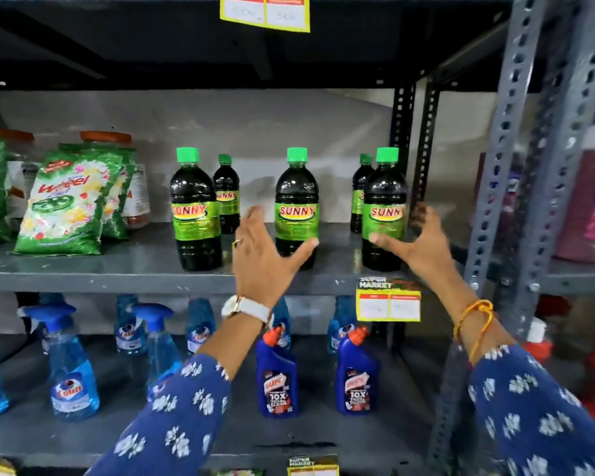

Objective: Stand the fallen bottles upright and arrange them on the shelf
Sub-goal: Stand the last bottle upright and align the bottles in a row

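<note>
Several dark bottles with green caps and green SUNNY labels stand upright on the grey middle shelf (117,274). Three are in the front row: left bottle (194,211), middle bottle (296,201), right bottle (385,207). Two smaller-looking ones stand behind, one (226,192) at the left and one (359,190) at the right. My left hand (261,255) is open just left of the middle bottle, its thumb reaching across the bottle's lower front. My right hand (416,238) is open in front of the right bottle, fingers spread. Neither hand grips anything.
Green Wheel detergent packs (69,207) and jars fill the shelf's left. Blue Colin spray bottles (71,369) and blue Harpic bottles (277,376) stand on the shelf below. A grey perforated upright post (505,166) bounds the right. Yellow price tags (389,300) hang on shelf edges.
</note>
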Demonstrator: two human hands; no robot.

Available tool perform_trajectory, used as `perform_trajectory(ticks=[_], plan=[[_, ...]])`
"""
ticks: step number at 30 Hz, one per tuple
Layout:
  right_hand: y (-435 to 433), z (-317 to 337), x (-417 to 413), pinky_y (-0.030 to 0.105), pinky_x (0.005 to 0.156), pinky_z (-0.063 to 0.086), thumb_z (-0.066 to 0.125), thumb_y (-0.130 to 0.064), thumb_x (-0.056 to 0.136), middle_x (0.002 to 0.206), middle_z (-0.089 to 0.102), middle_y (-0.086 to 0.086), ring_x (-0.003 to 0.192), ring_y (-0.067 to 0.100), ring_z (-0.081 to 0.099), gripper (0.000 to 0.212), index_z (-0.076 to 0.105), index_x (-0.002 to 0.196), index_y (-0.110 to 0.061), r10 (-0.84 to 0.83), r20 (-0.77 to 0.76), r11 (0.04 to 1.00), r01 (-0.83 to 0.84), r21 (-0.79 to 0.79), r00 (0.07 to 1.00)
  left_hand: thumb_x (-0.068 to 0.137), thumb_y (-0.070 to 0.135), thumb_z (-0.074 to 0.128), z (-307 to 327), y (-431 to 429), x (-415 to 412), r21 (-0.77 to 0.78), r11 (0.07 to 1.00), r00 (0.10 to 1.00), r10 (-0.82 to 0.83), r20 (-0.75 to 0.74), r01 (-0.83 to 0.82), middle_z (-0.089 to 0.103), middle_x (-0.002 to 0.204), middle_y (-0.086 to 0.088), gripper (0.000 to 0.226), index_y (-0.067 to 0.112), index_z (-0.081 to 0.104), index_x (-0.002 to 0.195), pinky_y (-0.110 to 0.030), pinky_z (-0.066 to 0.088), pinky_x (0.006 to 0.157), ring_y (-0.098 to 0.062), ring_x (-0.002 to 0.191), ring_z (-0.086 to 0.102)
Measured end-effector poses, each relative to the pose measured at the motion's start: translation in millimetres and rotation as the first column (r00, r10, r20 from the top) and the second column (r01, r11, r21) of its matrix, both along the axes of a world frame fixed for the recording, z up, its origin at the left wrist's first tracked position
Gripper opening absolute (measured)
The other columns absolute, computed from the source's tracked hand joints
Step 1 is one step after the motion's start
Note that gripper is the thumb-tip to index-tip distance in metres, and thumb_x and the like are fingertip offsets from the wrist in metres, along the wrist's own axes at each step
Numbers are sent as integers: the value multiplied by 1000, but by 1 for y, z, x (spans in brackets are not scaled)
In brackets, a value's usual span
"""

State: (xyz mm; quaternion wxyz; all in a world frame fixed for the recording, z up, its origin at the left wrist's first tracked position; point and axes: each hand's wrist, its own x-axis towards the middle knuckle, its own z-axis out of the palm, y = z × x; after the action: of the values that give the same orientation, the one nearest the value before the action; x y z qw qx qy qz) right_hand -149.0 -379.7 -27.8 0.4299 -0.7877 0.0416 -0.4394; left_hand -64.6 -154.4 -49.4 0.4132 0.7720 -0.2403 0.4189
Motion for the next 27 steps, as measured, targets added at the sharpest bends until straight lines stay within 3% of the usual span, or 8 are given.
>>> perform_trajectory(ticks=[2, 4, 7, 10, 17, 21, 27], plan=[[-11, -11, 4, 23, 87, 47, 87, -40, 52, 110, 64, -3, 97, 8, 61, 71, 52, 110, -19, 25, -164, 999, -31, -34, 986, 65, 69, 65, 5, -15, 5, -2, 1000, 985, 14, -173, -15, 43, 139, -21, 109, -2, 28, 138, -46, 39, 98, -35, 124, 44], [-15, -16, 4, 15, 75, 46, 87, -40, 52, 98, 66, -9, 88, 3, 62, 58, 55, 99, -31, 17, -177, 997, -31, -77, 984, 62, 74, 63, 0, -23, 12, 70, 992, 956, 121, -266, -106, 60, 120, -21, 106, -1, 34, 130, -46, 42, 92, -34, 110, 57], [-15, -18, 5, 1, 61, 41, 85, -46, 50, 83, 61, -25, 76, -18, 56, 51, 57, 91, -39, 24, -149, 995, -39, -96, 989, 62, 79, 58, -14, -28, 18, 182, 953, 948, 273, -165, -242, 70, 83, -17, 91, 1, 43, 108, -43, 42, 84, -32, 83, 67], [-16, -18, 5, 0, 59, 39, 82, -53, 49, 81, 58, -30, 75, -19, 54, 46, 55, 85, -44, 13, -139, 995, -27, -94, 990, 60, 80, 55, -15, -30, 25, 159, 953, 954, 278, -112, -259, 69, 70, -14, 84, 4, 46, 95, -42, 42, 80, -31, 73, 67], [-18, -19, 6, 3, 65, 38, 80, -57, 49, 85, 58, -27, 80, -15, 55, 56, 55, 95, -39, 19, -144, 995, -33, -94, 989, 61, 82, 52, -16, -33, 27, 157, 956, 958, 266, -110, -248, 69, 69, -12, 80, 7, 45, 90, -42, 40, 84, -30, 72, 67], [-18, -18, 5, -2, 58, 38, 81, -55, 50, 82, 58, -25, 74, -22, 50, 53, 54, 94, -39, -13, -140, 993, -4, -120, 990, 63, 79, 55, -17, -33, 24, 151, 957, 955, 268, -124, -249, 69, 71, -11, 77, 7, 46, 90, -41, 38, 84, -29, 73, 67], [-18, -20, 3, 0, 60, 38, 79, -57, 49, 82, 59, -24, 76, -20, 52, 51, 53, 90, -41, -23, -141, 992, 5, -130, 990, 63, 78, 56, -17, -32, 17, 158, 960, 955, 254, -151, -230, 68, 70, -10, 78, 6, 47, 91, -41, 38, 86, -29, 75, 66]])
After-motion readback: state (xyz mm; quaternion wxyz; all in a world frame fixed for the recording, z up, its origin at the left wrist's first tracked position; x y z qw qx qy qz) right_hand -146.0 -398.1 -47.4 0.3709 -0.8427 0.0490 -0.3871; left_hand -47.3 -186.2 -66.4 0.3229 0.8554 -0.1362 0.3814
